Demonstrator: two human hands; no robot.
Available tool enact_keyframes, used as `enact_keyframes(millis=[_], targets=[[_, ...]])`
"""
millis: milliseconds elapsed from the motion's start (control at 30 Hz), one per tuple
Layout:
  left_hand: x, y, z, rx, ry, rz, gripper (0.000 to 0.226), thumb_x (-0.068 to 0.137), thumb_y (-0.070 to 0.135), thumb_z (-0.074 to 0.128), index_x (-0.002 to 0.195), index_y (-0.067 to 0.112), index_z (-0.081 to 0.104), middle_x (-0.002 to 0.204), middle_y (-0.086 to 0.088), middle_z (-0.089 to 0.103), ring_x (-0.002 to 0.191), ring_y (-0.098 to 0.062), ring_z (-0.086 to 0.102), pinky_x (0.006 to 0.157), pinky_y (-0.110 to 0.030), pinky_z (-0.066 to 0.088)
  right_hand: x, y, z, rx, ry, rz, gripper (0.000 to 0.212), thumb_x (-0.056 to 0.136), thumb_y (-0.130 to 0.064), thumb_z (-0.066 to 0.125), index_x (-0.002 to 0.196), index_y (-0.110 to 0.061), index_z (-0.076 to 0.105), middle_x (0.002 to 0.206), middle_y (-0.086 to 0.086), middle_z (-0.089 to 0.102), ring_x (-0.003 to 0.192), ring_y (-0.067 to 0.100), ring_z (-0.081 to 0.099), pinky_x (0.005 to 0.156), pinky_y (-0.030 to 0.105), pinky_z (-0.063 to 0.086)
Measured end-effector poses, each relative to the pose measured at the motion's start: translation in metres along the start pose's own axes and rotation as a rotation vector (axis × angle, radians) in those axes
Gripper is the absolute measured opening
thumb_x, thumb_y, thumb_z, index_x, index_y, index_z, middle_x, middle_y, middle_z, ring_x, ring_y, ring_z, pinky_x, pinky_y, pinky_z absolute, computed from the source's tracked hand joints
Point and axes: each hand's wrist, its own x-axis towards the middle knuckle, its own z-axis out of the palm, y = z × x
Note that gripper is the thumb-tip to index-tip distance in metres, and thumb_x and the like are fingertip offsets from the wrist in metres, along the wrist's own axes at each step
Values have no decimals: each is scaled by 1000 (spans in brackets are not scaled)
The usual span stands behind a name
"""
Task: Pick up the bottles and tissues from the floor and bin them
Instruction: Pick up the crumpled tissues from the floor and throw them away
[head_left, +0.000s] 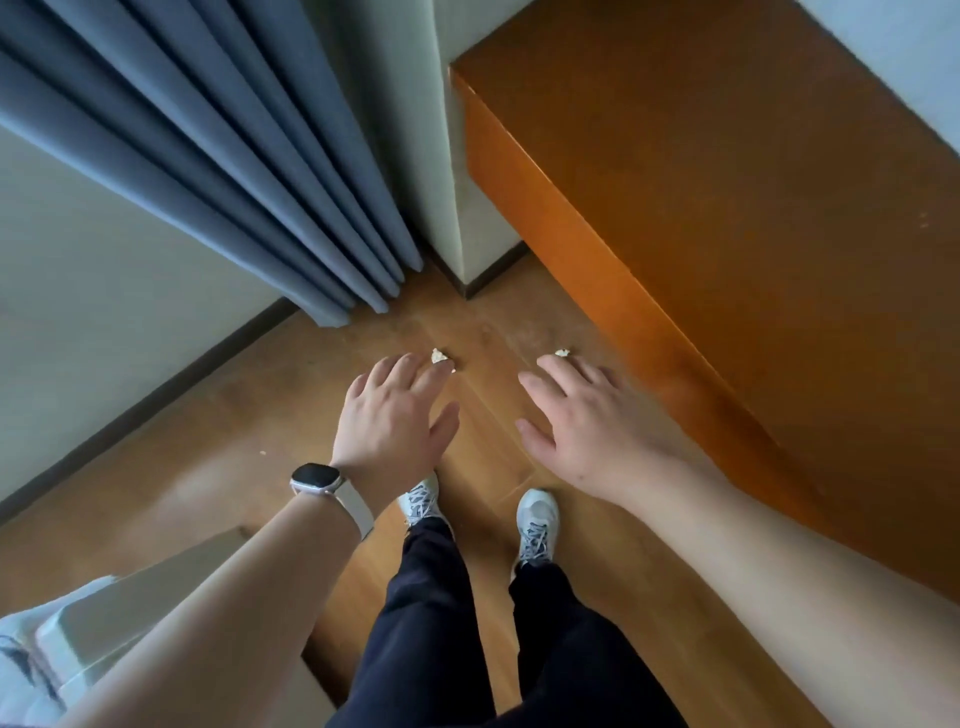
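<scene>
My left hand (395, 410) is spread flat, palm down, fingers loosely splayed and holding nothing; my right hand (582, 415) mirrors it, equally open and empty. Both hang over the wooden floor (234, 467) ahead of my shoes (537, 525), and I read that double reach as a way to take one scrap with each hand in a single stoop.

The tissues are just past my fingertips. One small crumpled tissue (439, 356) shows beyond the left hand's forefinger, partly hidden by it, so I cannot say whether the finger touches it or is merely above it. A second tissue scrap (562, 353) peeks out just beyond the right hand's fingers, mostly covered. Both lie in the open strip of floor between the blue curtain (249, 171), up and to the left of the left hand, and the orange wooden cabinet (701, 260) close on the outer side of the right hand.

I see no bottles here, and no bin I can identify; a pale object (130, 597) sits low beneath my left forearm, but I cannot tell what it is. My judgement is that the pick-up has not yet happened. The scraps are tiny and light, so each will want a fingertip pinch, not a full-hand scoop. A watch (315, 478) rides on my left wrist.
</scene>
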Motion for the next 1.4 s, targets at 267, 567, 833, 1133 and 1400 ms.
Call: enact_keyframes(millis=[267,567,833,1133,1400], targets=[[76,-67,140,-69,-102,-18,43,91,40,56,131,23,55,135,-3,55,127,-29,47,99,-46,41,101,29,115,57,68,112,54,87,-47,39,125,-13,57,128,8,53,111,32,51,89,45,45],[155,-142,366,-29,-228,-9,47,93,46,49,137,29,48,141,-1,49,131,-27,41,101,-45,38,211,111,334,18,-28,196,50,92,-47,43,132,-17,50,137,5,46,121,29,44,95,42,37],[223,-200,550,0,-287,-173,56,88,43,57,140,31,40,144,-4,43,126,-32,44,94,-46,43,283,190,486,44,-20,226,49,93,-47,45,135,-21,47,142,0,41,125,25,38,97,38,34],[250,-220,629,-3,-260,-215,58,84,31,62,139,25,45,136,-15,45,118,-40,42,94,-50,44,323,269,540,6,-11,336,55,90,-49,46,137,-21,45,141,3,40,125,29,38,101,42,37],[267,-175,623,-84,-231,-110,42,87,27,58,128,22,55,119,-12,56,108,-37,51,80,-47,50,323,313,563,13,-35,467,55,84,-40,59,133,-20,46,139,7,40,123,32,39,99,45,41]])
